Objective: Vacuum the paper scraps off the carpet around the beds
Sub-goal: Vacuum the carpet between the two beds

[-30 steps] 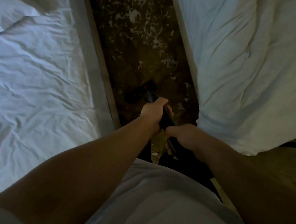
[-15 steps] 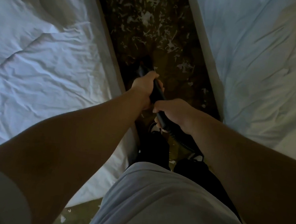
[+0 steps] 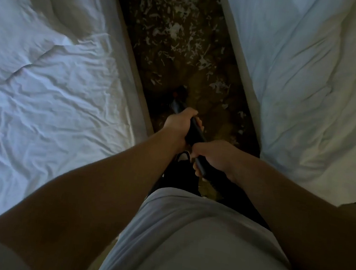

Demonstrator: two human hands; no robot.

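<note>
While I looked down the gap, the left bed (image 3: 47,77) and the right bed (image 3: 310,82), both in rumpled white sheets, flanked a dark strip of carpet (image 3: 209,116). Paper scraps (image 3: 174,31) lay thick on the far stretch and sparse nearer me. The black vacuum wand (image 3: 195,134) ran forward along the strip, its tip lost in shadow. My left hand (image 3: 179,126) held it ahead and my right hand (image 3: 214,156) just behind, fingers (image 3: 199,124) clamped round the wand.

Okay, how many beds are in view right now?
2. The left bed runs down the left side, the right bed down the right, with the littered carpet strip between them. Both are cut off by the frame.
</note>
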